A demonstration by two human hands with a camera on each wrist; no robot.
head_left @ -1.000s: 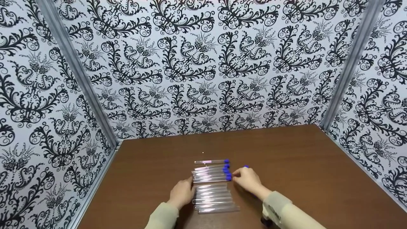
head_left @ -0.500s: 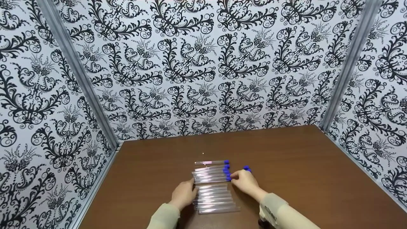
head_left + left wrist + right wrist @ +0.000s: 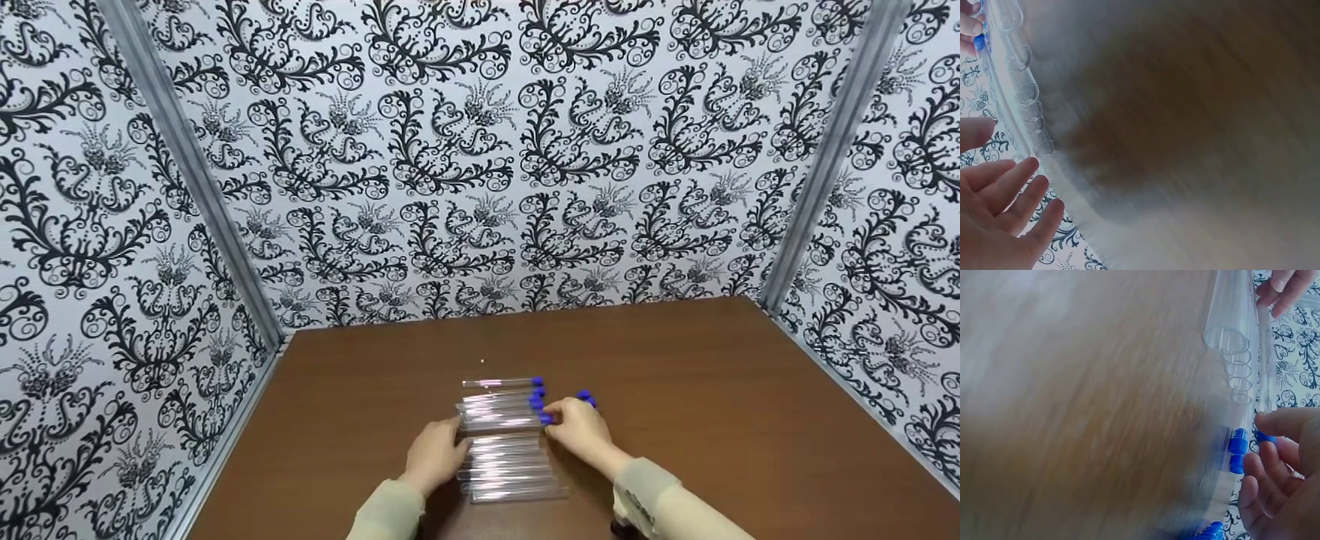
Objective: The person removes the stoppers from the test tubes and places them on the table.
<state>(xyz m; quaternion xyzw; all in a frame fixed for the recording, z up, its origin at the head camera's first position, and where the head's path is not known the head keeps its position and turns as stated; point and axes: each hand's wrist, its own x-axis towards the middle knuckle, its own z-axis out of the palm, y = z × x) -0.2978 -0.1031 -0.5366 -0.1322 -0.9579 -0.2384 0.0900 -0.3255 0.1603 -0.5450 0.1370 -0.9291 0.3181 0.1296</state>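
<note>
Clear test tubes lie side by side on the table in two groups. The far group of capped tubes (image 3: 495, 401) has blue caps on the right ends; the near group of open tubes (image 3: 506, 469) shows bare mouths to the right. My right hand (image 3: 577, 427) pinches a blue cap (image 3: 1264, 437) between thumb and fingers, at the right end of a test tube (image 3: 1266, 354). At that tube's other end, my left hand (image 3: 435, 454) holds it with its fingertips, the other fingers spread apart. Whether the cap is fully seated on the tube is hidden by the right fingers.
Loose blue caps (image 3: 586, 397) lie just beyond my right hand. The brown table (image 3: 337, 390) ends at patterned walls (image 3: 480, 187) at the back and both sides, with grey metal posts (image 3: 187, 172) in the corners.
My right hand has moved slightly left, up to the tube's end with the blue cap. My left hand has shifted slightly to the right.
</note>
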